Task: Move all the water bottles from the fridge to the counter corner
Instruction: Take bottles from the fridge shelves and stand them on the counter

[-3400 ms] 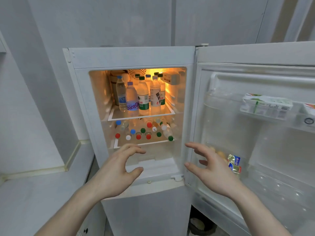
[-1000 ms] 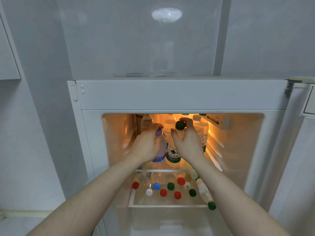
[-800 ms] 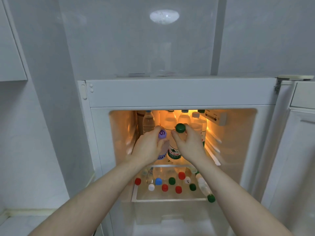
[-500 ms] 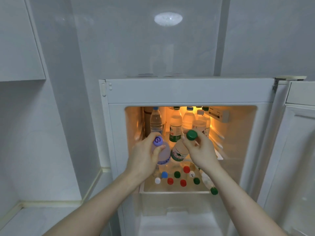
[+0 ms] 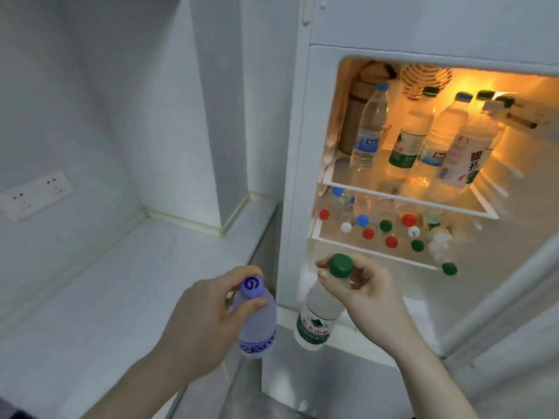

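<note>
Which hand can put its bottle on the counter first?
Probably the left hand. Its purple-capped bottle hangs right at the counter edge, while the right hand holds the green-capped bottle farther over, in front of the fridge.

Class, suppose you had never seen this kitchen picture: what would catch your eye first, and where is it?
The glowing fridge interior at upper right, packed with upright bottles. In front, the left hand holds a purple-capped bottle and the right hand a green-capped bottle, beside the white counter.

Purple-capped bottle (image 5: 257,322), green-capped bottle (image 5: 320,313), white counter (image 5: 121,282).
</note>
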`<act>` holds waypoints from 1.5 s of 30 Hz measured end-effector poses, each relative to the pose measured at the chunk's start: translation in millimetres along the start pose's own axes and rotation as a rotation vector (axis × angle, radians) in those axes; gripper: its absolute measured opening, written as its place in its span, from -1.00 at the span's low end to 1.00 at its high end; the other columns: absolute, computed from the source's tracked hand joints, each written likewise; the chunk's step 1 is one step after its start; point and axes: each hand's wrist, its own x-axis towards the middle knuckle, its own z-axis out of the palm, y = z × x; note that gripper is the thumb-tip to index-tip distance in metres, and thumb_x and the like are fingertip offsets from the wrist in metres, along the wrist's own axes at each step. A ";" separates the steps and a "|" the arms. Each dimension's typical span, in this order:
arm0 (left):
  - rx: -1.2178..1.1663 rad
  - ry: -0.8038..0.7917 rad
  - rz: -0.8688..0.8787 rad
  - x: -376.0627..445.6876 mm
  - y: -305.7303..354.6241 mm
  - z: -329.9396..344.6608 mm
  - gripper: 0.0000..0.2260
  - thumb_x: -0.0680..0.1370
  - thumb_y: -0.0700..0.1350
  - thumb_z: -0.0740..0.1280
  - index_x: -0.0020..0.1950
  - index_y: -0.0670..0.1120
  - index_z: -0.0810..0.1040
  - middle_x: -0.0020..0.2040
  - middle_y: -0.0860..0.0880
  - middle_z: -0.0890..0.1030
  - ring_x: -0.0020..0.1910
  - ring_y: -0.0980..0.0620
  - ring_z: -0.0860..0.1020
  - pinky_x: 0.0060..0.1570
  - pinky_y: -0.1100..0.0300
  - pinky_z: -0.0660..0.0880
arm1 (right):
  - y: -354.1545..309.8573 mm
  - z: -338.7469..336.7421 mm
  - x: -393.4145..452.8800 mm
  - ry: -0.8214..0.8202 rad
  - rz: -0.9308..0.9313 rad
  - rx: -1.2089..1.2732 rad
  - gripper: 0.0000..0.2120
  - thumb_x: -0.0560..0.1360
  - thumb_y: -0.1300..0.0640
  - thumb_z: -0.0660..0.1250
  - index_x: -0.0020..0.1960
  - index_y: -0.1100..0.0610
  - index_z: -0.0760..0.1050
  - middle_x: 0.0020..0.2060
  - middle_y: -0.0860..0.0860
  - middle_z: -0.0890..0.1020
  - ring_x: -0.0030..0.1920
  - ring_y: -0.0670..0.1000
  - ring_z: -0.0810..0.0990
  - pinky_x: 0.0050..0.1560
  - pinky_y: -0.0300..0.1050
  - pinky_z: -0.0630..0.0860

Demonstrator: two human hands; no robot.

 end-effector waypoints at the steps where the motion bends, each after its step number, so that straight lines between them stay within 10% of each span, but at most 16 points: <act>1: 0.009 -0.005 -0.036 -8.8 -7.0 -0.3 -0.81 0.57 0.16 0.35 0.16 0.20 0.55 -0.03 0.15 0.68 -0.07 0.02 0.66 0.03 -0.09 0.63 | 3.9 6.7 -3.5 -0.015 0.015 0.014 -0.90 0.51 0.22 0.53 -0.02 0.05 0.72 -0.10 -0.13 0.76 -0.02 -0.19 0.69 -0.02 -0.44 0.49; 19: 0.032 0.510 -0.771 -147.4 -52.8 -18.6 -0.73 0.58 -0.05 0.44 0.14 0.33 0.55 0.07 0.34 0.65 0.07 0.21 0.63 0.12 0.20 0.59 | 30.0 160.6 21.9 -0.813 0.027 -0.087 -0.87 0.49 0.06 0.55 0.03 -0.08 0.70 -0.04 -0.25 0.73 0.04 -0.25 0.65 0.12 -0.28 0.50; 25: 0.084 0.766 -0.954 -201.1 -39.3 -11.2 -0.78 0.57 -0.05 0.47 0.11 0.26 0.58 0.00 0.31 0.66 0.04 0.19 0.64 0.11 0.20 0.60 | 24.8 214.5 11.4 -1.059 -0.149 -0.052 -0.86 0.49 0.12 0.56 0.02 -0.04 0.69 -0.08 -0.32 0.71 -0.02 -0.31 0.64 -0.02 -0.50 0.40; 31: 0.068 1.002 -1.107 -272.5 -9.4 4.8 -0.77 0.58 -0.12 0.46 0.08 0.23 0.59 0.01 0.33 0.66 -0.08 0.18 0.65 -0.05 0.39 0.54 | 7.3 253.4 -38.9 -1.314 -0.208 -0.006 -0.86 0.49 0.11 0.55 0.02 -0.05 0.70 -0.07 -0.30 0.72 0.03 -0.29 0.65 0.00 -0.49 0.42; 34: 0.060 1.117 -1.188 -313.3 8.1 9.5 -0.80 0.57 -0.06 0.47 0.07 0.25 0.58 -0.05 0.22 0.67 -0.30 0.06 0.63 -0.22 0.17 0.57 | -12.8 273.1 -74.1 -1.431 -0.244 0.021 -0.84 0.49 0.12 0.55 0.03 -0.08 0.69 -0.03 -0.29 0.72 0.06 -0.27 0.66 0.07 -0.37 0.50; 45: 0.076 1.442 -1.270 -482.9 70.0 16.5 -0.80 0.55 -0.02 0.47 0.09 0.27 0.60 0.03 0.28 0.69 -0.07 0.13 0.70 -0.06 0.19 0.58 | -80.9 319.3 -254.0 -1.690 -0.437 0.065 -0.84 0.49 0.09 0.56 0.03 -0.10 0.70 0.01 -0.26 0.73 0.15 -0.22 0.66 0.29 -0.16 0.52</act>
